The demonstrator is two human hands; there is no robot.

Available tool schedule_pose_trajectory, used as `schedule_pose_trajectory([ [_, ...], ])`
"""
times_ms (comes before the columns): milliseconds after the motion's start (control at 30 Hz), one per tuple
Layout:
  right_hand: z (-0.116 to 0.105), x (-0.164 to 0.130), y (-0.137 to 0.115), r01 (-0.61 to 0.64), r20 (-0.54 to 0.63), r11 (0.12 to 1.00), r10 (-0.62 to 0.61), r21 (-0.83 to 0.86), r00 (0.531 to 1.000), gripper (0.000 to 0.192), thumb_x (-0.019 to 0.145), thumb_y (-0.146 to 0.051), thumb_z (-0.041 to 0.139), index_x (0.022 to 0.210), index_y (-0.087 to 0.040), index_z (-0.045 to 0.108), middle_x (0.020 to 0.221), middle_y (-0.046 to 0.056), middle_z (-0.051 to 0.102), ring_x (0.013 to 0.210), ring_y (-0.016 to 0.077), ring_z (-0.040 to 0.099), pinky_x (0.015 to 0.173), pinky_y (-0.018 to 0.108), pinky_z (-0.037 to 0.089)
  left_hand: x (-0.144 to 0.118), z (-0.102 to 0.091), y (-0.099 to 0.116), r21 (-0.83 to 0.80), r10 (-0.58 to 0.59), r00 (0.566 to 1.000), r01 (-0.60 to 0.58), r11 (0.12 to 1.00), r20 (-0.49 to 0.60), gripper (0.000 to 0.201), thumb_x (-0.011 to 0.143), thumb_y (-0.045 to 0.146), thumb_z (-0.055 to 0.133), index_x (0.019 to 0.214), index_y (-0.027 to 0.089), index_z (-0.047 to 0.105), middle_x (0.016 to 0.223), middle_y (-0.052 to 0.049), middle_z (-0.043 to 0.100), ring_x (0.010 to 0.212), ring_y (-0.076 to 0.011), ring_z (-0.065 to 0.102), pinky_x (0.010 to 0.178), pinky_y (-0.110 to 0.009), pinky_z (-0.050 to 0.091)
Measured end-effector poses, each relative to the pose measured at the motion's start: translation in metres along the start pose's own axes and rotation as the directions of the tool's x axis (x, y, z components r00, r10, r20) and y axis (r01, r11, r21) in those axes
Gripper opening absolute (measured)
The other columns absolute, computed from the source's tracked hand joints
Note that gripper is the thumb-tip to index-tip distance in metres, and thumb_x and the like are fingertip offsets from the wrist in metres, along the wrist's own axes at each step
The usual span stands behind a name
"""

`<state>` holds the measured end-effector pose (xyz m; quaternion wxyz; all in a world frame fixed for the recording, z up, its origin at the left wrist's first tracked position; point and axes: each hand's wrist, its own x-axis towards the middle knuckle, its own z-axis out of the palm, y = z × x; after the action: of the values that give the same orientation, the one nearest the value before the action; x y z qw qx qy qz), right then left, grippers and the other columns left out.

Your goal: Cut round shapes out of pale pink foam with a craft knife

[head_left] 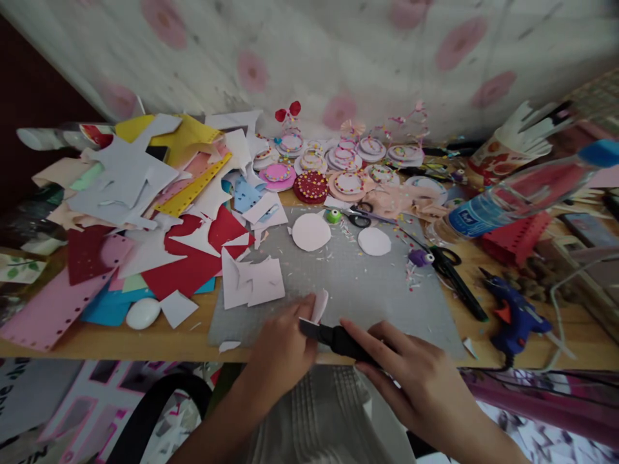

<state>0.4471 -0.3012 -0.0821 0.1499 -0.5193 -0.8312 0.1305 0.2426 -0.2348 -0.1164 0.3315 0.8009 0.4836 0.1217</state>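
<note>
We grip the black-handled cutter (333, 337) in our right hand (411, 380) (long axis pointing left); our left hand (283, 351) pinches the small pale paper piece (320, 304) at its tip.
</note>
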Motion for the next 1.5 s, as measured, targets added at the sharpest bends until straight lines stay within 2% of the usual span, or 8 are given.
schedule_pose_trajectory([
  [133, 0.002, -0.003, 0.007, -0.013, -0.079, 0.991, 0.002, -0.136, 0.997, 0.043, 0.1, -0.032, 0.042, 0.142, -0.025, 0.046, 0.086, 0.002, 0.066, 0.063, 0.0138, 0.064, 0.056, 0.026, 0.049, -0.001, 0.0, 0.0, 0.037, -0.001, 0.999, -0.001, 0.999, 0.039, 0.053, 0.085, 0.011, 0.044, 0.138, 0.01, 0.047, 0.122, -0.016, 0.068, 0.108, -0.0284, 0.067, 0.09, -0.045, 0.056],
  [300, 0.0, -0.013, 0.033, -0.299, -0.271, 0.913, 0.224, -0.277, 0.936, 0.046, 0.099, -0.033, 0.045, 0.144, -0.024, 0.045, 0.079, 0.001, 0.065, 0.054, 0.0131, 0.063, 0.043, 0.025, 0.039, -0.008, 0.004, -0.008, 0.016, 0.04, 0.999, -0.04, 0.999, -0.016, 0.049, 0.089, 0.015, 0.04, 0.137, 0.011, 0.048, 0.12, -0.016, 0.068, 0.102, -0.027, 0.07, 0.086, -0.043, 0.058],
  [567, 0.001, -0.012, 0.002, -0.037, -0.031, 0.999, 0.038, 0.037, 0.999, 0.047, 0.098, -0.027, 0.046, 0.145, -0.025, 0.042, 0.087, 0.001, 0.066, 0.064, 0.0121, 0.064, 0.058, 0.023, 0.049, -0.006, 0.002, -0.003, 0.066, -0.006, 0.998, 0.002, 0.998, 0.055, 0.052, 0.088, 0.016, 0.041, 0.138, 0.005, 0.046, 0.125, -0.019, 0.065, 0.107, -0.0317, 0.067, 0.087, -0.049, 0.057],
  [800, 0.001, -0.013, 0.027, -0.225, -0.177, 0.969, 0.206, -0.098, 0.962, 0.047, 0.099, -0.028, 0.046, 0.145, -0.023, 0.042, 0.085, 0.002, 0.066, 0.06, 0.0125, 0.066, 0.051, 0.023, 0.046, -0.011, 0.004, -0.008, 0.089, 0.083, 0.996, -0.084, 0.993, 0.011, 0.051, 0.089, 0.014, 0.037, 0.138, 0.006, 0.046, 0.116, -0.018, 0.069, 0.097, -0.0293, 0.071, 0.08, -0.046, 0.059],
  [1033, -0.003, -0.011, 0.001, -0.053, -0.004, 0.996, 0.053, 0.073, 0.999, 0.048, 0.098, -0.027, 0.046, 0.146, -0.026, 0.04, 0.087, 0.002, 0.067, 0.063, 0.0124, 0.064, 0.056, 0.024, 0.05, -0.011, 0.004, -0.009, 0.105, 0.068, 0.998, -0.069, 0.992, 0.016, 0.054, 0.083, 0.011, 0.043, 0.138, 0.007, 0.046, 0.117, -0.018, 0.069, 0.102, -0.0287, 0.069, 0.084, -0.044, 0.059],
  [1233, 0.001, -0.006, 0.012, -0.102, -0.093, 0.995, 0.1, -0.019, 0.991, 0.043, 0.099, -0.029, 0.043, 0.141, -0.024, 0.048, 0.082, 0.001, 0.067, 0.061, 0.0123, 0.066, 0.052, 0.022, 0.048, -0.008, 0.003, -0.007, 0.158, 0.071, 0.996, -0.077, 0.984, 0.047, 0.052, 0.085, 0.011, 0.042, 0.136, 0.007, 0.047, 0.117, -0.017, 0.069, 0.099, -0.0295, 0.07, 0.08, -0.045, 0.06],
  [1367, 0.006, -0.008, 0.033, -0.319, -0.191, 0.938, 0.291, -0.137, 0.937, 0.043, 0.098, -0.031, 0.045, 0.14, -0.023, 0.05, 0.08, 0.002, 0.068, 0.057, 0.0143, 0.067, 0.044, 0.022, 0.044, -0.014, 0.007, -0.011, 0.138, 0.151, 0.989, -0.149, 0.979, -0.005, 0.052, 0.087, 0.011, 0.04, 0.138, 0.009, 0.045, 0.125, -0.017, 0.065, 0.105, -0.027, 0.069, 0.086, -0.042, 0.058],
  [1500, 0.002, -0.01, 0.026, -0.234, -0.075, 0.971, 0.237, 0.049, 0.969, 0.044, 0.099, -0.028, 0.044, 0.143, -0.024, 0.047, 0.088, 0.004, 0.069, 0.065, 0.0133, 0.069, 0.053, 0.021, 0.05, -0.017, 0.008, -0.013, 0.125, 0.133, 0.991, -0.131, 0.984, -0.01, 0.056, 0.084, 0.009, 0.042, 0.14, 0.012, 0.043, 0.123, -0.016, 0.067, 0.103, -0.027, 0.069, 0.085, -0.042, 0.058],
])
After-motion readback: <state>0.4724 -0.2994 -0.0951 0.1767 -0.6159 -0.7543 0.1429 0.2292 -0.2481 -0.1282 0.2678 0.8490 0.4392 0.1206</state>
